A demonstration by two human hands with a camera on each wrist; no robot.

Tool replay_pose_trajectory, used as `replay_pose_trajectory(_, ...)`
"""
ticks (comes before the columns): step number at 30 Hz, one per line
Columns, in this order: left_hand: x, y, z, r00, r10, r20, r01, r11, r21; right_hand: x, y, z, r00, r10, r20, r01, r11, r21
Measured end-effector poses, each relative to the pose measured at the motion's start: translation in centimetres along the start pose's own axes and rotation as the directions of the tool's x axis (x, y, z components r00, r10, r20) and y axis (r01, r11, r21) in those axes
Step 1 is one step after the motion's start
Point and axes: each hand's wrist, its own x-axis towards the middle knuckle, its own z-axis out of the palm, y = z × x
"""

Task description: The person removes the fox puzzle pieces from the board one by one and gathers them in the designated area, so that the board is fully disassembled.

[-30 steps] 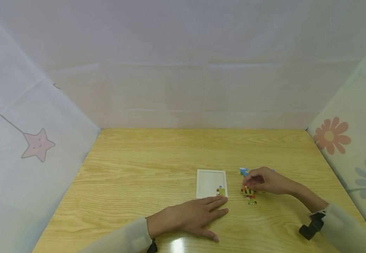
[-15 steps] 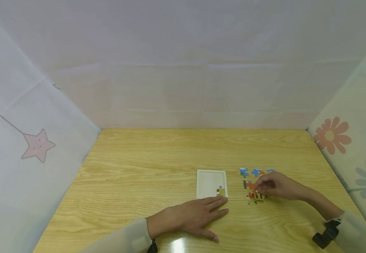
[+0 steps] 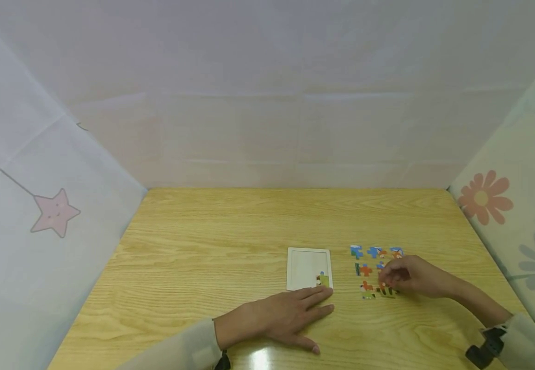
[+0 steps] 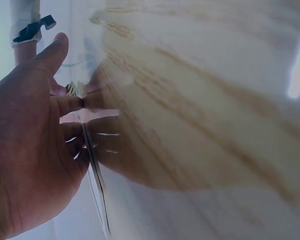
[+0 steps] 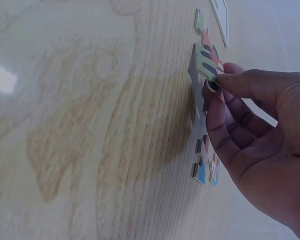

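Note:
My right hand (image 3: pixel 408 276) pinches a jigsaw puzzle piece (image 5: pixel 206 62) between thumb and fingertips, just over the table. That piece is green with dark stripes and some orange. Loose puzzle pieces (image 3: pixel 364 269) in blue, orange and green lie in rough rows beside and behind this hand, which partly covers some of them. My left hand (image 3: pixel 290 314) lies flat with spread fingers, its fingertips at the near edge of a white puzzle frame (image 3: pixel 289 267). In the frame's near right corner sits one green puzzle piece (image 3: pixel 324 280).
The wooden table (image 3: pixel 193 246) stretches out to the left and behind the frame. Pale cloth walls (image 3: pixel 267 128) enclose its back and sides. A dark wrist strap device (image 3: pixel 485 349) is on the right wrist.
My right hand has moved right and slightly nearer with the striped piece, uncovering more of the loose pieces. The left hand and the frame have stayed where they were.

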Motion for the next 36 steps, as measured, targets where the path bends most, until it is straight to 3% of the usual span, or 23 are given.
replay_pose_trajectory(11, -0.1, 0.1, 0.0, 1.000, -0.006, 0.006, 0.006, 1.000, -0.031, -0.1, 0.3, 0.7, 0.996, -0.072, -0.044, 0.068, 0.994, -0.080)
replay_pose_trajectory(26, -0.1, 0.1, -0.1, 1.000, -0.006, 0.013, 0.007, 1.000, -0.017, 0.0, -0.2, 1.0, 0.990, -0.048, -0.131, 0.019, 0.977, -0.213)
replay_pose_trajectory(36, -0.1, 0.1, -0.3, 1.000, -0.004, 0.027, 0.005, 0.999, -0.041, 0.1, -0.2, 1.1, 0.984, -0.011, -0.179, -0.031, 0.973, -0.230)
